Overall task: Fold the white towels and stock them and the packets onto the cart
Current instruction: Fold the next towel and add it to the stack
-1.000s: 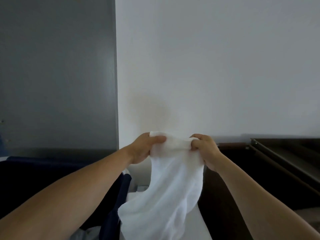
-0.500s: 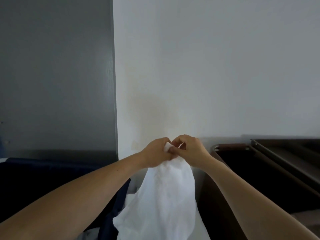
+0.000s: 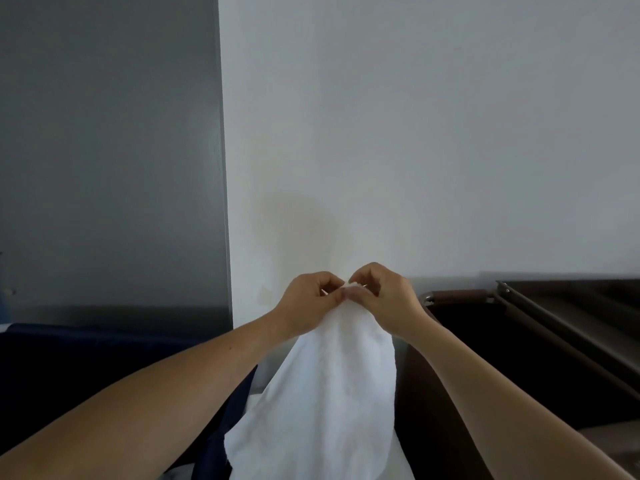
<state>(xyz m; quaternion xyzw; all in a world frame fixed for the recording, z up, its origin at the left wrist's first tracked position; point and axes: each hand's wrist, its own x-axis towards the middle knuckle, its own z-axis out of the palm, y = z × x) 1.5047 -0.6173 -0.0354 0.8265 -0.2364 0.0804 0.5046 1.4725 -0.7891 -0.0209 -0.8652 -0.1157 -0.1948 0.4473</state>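
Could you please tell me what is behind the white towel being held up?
Behind the white towel, pinched by the left hand and right hand, stands the pale wall. Whatever lies lower behind it is covered.

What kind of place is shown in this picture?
Probably a hotel housekeeping or laundry area. A dark brown service cart stands at the right, a navy fabric bag at the left, and the left hand and right hand pinch a white cloth towel.

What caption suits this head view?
Both hands, left and right, pinch a hanging white towel's top edge together.
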